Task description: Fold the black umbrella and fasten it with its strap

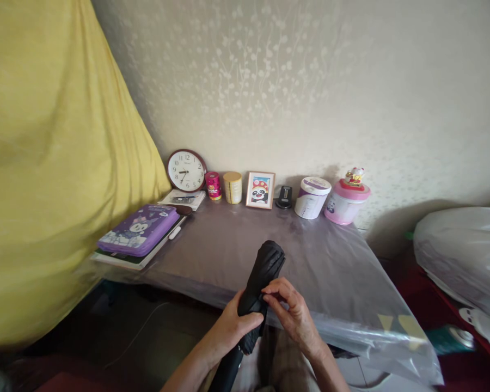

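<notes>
A folded black umbrella point(265, 267) slants up from my lap, its handle point(227, 370) toward me and its cloth end over the table's front edge. Wrapped round the middle of the cloth is my left hand point(233, 325), thumb across the front. My right hand point(292, 310) touches the umbrella's right side, thumb and index finger pinched together on what looks like a bit of its cloth or strap. That small piece is mostly hidden by the fingertips.
Clear plastic covers the table point(212, 245). A purple case point(139, 231) lies on books at left, by a yellow curtain point(44, 136). Along the wall stand a clock point(187, 171), a picture frame point(260, 190), a white tub point(312, 198) and a pink-lidded tub point(345, 204).
</notes>
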A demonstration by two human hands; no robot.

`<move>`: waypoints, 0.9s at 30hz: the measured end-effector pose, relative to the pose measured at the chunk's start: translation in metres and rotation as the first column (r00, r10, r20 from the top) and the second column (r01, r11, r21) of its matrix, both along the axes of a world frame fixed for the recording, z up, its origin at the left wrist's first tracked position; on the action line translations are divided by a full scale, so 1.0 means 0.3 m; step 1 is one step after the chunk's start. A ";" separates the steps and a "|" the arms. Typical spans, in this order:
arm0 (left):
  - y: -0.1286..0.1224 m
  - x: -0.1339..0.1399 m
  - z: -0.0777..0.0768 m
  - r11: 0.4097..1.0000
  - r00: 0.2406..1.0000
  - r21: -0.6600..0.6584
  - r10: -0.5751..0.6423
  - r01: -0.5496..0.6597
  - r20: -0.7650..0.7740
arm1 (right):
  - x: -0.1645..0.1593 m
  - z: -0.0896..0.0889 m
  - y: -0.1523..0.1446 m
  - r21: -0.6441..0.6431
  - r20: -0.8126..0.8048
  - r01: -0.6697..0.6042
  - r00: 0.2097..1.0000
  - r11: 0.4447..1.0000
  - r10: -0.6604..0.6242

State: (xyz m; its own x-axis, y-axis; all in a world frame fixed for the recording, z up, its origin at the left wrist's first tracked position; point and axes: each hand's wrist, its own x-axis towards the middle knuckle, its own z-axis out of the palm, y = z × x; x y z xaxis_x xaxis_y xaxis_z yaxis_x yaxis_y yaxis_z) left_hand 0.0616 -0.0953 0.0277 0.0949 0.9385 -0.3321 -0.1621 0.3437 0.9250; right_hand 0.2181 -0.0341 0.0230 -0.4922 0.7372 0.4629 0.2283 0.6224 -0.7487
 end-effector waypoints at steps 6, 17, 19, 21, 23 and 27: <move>-0.003 0.009 -0.020 1.000 1.000 0.029 0.008 -0.008 0.015 | -0.011 -0.010 -0.007 -0.087 -0.006 0.090 0.996 0.992 -0.090; 0.001 0.006 -0.009 0.996 0.986 -0.063 -0.057 0.068 0.158 | -0.030 -0.017 -0.027 0.141 -0.024 0.343 0.939 0.929 -0.343; -0.003 0.013 -0.007 0.996 0.985 -0.056 -0.060 0.070 0.161 | -0.041 -0.036 -0.012 0.179 0.055 0.307 0.945 0.935 -0.322; -0.011 0.019 -0.009 0.994 0.981 -0.053 -0.083 0.094 0.176 | -0.047 -0.050 0.020 0.212 0.093 0.269 0.952 0.940 -0.293; -0.021 0.021 -0.016 0.990 0.973 -0.066 -0.112 0.128 0.204 | -0.038 -0.057 0.066 0.185 0.031 0.318 0.944 0.930 -0.329; -0.029 0.007 -0.038 0.989 0.924 -0.079 -0.085 0.123 0.372 | 0.003 -0.055 0.131 -0.318 -0.274 0.405 0.826 0.857 -0.492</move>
State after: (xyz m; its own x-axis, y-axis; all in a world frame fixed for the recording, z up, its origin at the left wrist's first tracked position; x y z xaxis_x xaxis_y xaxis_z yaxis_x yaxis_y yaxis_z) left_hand 0.0638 -0.1040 0.0162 0.3227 0.8810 -0.3459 -0.4418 0.4634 0.7681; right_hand 0.2191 0.0052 0.0066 0.0730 0.9445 0.3202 0.1475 0.3073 -0.9401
